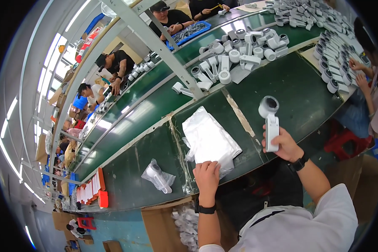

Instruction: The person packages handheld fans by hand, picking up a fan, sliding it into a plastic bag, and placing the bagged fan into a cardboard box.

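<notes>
My right hand (282, 145) is wrapped round the handle of a white handheld fan (272, 130), whose round head with a dark grille points up and away from me. Under my left hand (207, 175) lies a stack of clear and white plastic bags (208, 136). The fingers of that hand are bent together over the stack's near edge and seem to pinch a bag there; the fingertips are partly hidden. Left of the stack, a bagged handheld fan (158, 176) rests on the green tabletop (126, 180).
A heap of white handheld fans (243, 52) lies across the bench, with more fans in rows (334, 63) at the right beside another person. A metal post (155, 46) rises beyond the bags. Orange-and-white boxes (92, 189) stand far left. An open carton (164, 227) holds bagged items below.
</notes>
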Demonstrator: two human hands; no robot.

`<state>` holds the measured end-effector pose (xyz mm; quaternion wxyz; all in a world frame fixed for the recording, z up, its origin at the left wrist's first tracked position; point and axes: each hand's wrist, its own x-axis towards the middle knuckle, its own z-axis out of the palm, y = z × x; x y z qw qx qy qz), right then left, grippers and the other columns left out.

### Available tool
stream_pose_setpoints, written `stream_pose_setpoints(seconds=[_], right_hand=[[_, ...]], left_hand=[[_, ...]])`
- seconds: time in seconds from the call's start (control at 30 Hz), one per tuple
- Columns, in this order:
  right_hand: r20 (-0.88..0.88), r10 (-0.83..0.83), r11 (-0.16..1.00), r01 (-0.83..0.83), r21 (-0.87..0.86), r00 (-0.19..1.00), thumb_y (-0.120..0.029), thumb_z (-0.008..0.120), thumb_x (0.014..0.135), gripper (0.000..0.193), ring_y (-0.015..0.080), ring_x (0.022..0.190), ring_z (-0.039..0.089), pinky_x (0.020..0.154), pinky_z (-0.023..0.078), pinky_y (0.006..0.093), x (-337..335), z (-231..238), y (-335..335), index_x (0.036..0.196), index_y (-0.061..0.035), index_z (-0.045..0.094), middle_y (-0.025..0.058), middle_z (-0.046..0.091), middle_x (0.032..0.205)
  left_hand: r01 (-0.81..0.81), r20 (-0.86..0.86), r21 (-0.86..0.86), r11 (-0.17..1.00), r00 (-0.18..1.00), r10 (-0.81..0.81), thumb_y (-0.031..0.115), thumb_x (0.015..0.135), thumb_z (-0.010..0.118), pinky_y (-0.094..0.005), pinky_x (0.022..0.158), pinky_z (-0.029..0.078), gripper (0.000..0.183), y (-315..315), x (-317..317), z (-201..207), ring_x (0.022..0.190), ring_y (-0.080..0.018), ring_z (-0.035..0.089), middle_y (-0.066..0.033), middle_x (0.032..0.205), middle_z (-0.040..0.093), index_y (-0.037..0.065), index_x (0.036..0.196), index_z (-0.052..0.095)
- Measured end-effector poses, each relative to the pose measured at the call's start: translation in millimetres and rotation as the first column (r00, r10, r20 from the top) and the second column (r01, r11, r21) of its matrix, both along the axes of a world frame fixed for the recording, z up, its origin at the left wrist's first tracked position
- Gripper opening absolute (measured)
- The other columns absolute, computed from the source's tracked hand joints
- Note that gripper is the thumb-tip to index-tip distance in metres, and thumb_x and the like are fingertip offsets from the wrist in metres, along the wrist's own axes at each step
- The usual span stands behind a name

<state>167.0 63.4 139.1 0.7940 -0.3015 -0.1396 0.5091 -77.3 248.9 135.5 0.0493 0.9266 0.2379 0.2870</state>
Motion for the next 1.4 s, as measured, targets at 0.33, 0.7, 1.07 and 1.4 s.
stream_pose_setpoints(seconds=[0.33,0.7,1.07,1.4], right_hand=[[0.201,0.082,0.995,-0.071,-0.065,0.976,0.006,0.063,0.066,0.047,0.0202,0.070,0.064,0.065,0.054,0.0327,-50,1,-7,0.111,-0.0013,0.053,0.0101,0.064,0.091],[0.494,-0.070,0.971,0.174,-0.166,0.867,-0.004,0.077,0.073,0.035,0.0091,0.081,0.061,0.073,0.051,0.0266,-108,26,49,0.103,-0.0018,0.058,0.0032,0.065,0.092],[0.386,-0.101,0.940,0.215,-0.264,0.917,-0.003,0.071,0.074,0.025,0.0118,0.064,0.059,0.058,0.048,0.0268,-102,20,48,0.095,-0.0008,0.057,0.0034,0.062,0.079],[0.562,-0.113,0.922,0.297,-0.249,0.820,-0.007,0.072,0.075,0.025,0.0081,0.070,0.058,0.063,0.048,0.0260,-93,30,39,0.095,-0.0021,0.058,0.0010,0.063,0.081]], left_hand=[[-0.006,0.256,-0.345,0.939,0.961,0.100,0.011,0.087,0.067,-0.0327,0.067,0.047,0.014,-1,-1,6,0.073,-0.0227,0.061,-0.0111,0.084,0.066,0.001,0.096,0.068],[0.252,0.449,-0.811,0.528,0.847,0.286,0.014,0.092,0.066,-0.0217,0.069,0.045,0.022,-55,16,17,0.077,-0.0076,0.055,-0.0031,0.087,0.066,-0.007,0.101,0.066],[0.683,0.492,-0.730,0.000,0.526,0.694,0.015,0.099,0.053,-0.0295,0.072,0.052,0.015,-44,8,27,0.080,-0.0145,0.062,-0.0065,0.088,0.063,0.001,0.098,0.058],[0.296,0.455,-0.879,0.373,0.754,0.474,0.016,0.093,0.064,-0.0189,0.053,0.039,0.018,-58,12,31,0.059,-0.0042,0.049,0.0009,0.072,0.057,-0.001,0.097,0.062]])
